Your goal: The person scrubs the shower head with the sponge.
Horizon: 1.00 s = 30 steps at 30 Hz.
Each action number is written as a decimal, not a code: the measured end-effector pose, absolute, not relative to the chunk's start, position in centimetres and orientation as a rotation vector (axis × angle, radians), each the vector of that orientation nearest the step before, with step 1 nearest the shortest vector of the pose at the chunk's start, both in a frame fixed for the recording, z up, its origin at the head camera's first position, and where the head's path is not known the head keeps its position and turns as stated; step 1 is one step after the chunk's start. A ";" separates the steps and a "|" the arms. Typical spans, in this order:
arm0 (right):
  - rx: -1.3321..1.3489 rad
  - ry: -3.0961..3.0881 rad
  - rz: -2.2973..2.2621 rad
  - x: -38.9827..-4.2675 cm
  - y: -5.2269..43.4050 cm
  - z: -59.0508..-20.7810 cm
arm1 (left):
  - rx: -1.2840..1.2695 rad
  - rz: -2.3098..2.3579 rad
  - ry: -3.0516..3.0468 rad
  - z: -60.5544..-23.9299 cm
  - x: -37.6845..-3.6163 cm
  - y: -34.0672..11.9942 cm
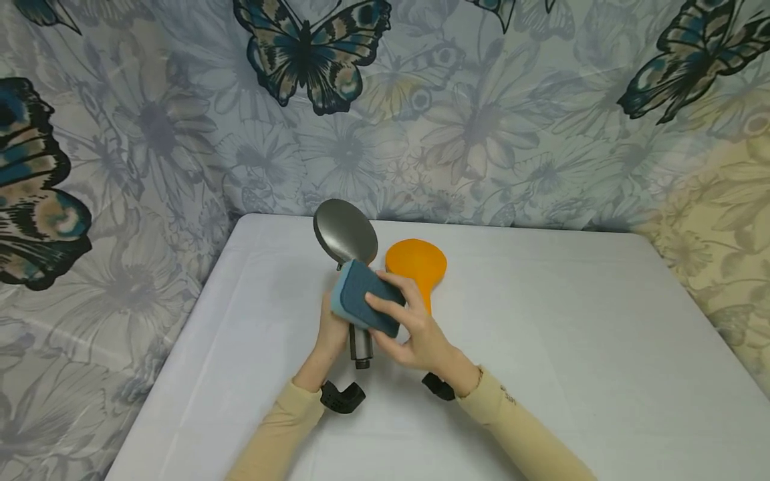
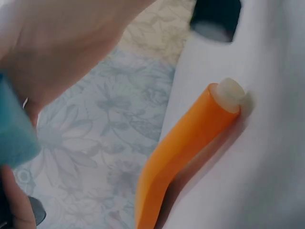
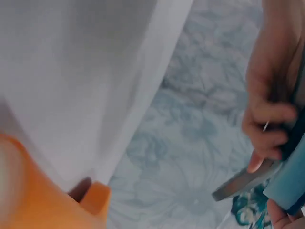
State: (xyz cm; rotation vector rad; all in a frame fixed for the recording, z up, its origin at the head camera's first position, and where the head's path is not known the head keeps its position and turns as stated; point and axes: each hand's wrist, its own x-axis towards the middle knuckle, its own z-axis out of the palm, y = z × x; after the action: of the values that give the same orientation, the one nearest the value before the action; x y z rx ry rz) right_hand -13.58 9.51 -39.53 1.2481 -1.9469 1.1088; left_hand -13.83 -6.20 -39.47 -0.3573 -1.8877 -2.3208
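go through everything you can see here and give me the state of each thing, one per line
Metal ladle: off the table, bowl up, left hand grips its handle.
Sponge: held by right hand against the ladle's handle.
Orange ladle: lying on the table, untouched.

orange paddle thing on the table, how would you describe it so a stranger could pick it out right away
On the white table before the butterfly curtain, look just right of the two hands. The orange spatula lies flat there, untouched. Unlike the grey metal spatula, it is not held and has no blue sponge on it.
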 end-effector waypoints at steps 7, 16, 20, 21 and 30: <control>0.979 -1.993 1.254 -15.9 9.6 -38.6 | -0.569 -2.206 -2.006 -40.8 -14.2 -5.7; 1.274 -1.938 1.058 -11.8 10.0 -40.1 | -0.447 -2.532 -1.808 -38.4 -13.5 -6.4; 1.458 -1.882 0.926 -10.4 10.1 -40.7 | -0.412 -2.597 -1.817 -37.1 -13.3 -6.7; 1.487 -1.864 0.911 -10.4 10.1 -40.7 | -0.425 -2.592 -1.823 -37.1 -13.3 -6.7; 1.249 -1.901 0.983 -14.0 10.0 -40.1 | -0.571 -2.294 -1.853 -40.3 -14.5 -6.7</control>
State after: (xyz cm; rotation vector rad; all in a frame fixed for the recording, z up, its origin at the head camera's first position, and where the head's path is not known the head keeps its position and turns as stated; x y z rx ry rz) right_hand -13.95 9.96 -40.10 1.2494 -1.9012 0.9829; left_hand -14.51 -6.69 -40.30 -0.5709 -1.8533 -2.2935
